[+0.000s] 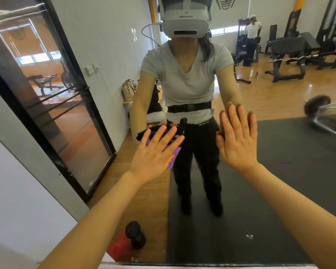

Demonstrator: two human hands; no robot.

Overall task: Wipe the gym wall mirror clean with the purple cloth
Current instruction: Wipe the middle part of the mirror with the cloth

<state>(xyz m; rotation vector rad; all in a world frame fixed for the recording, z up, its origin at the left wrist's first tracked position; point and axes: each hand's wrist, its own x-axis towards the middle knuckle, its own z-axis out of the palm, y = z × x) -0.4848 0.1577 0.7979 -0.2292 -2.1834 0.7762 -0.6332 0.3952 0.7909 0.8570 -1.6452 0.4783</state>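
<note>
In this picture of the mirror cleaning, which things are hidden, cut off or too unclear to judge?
- Purple cloth, head view: mostly covered by the left hand; its full shape is hidden.
- Right hand, head view: only its back shows, so contact of the palm with the mirror cannot be confirmed.
- Mirror, head view: cut off by the frame's top and right edges.
- Small white specks near the bottom: too small to identify.

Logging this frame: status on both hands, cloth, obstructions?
Left hand flat, fingers straight, pressing purple cloth onto mirror. Right hand flat on the glass, holding nothing. Dumbbell low by mirror base, not in the way.
</note>
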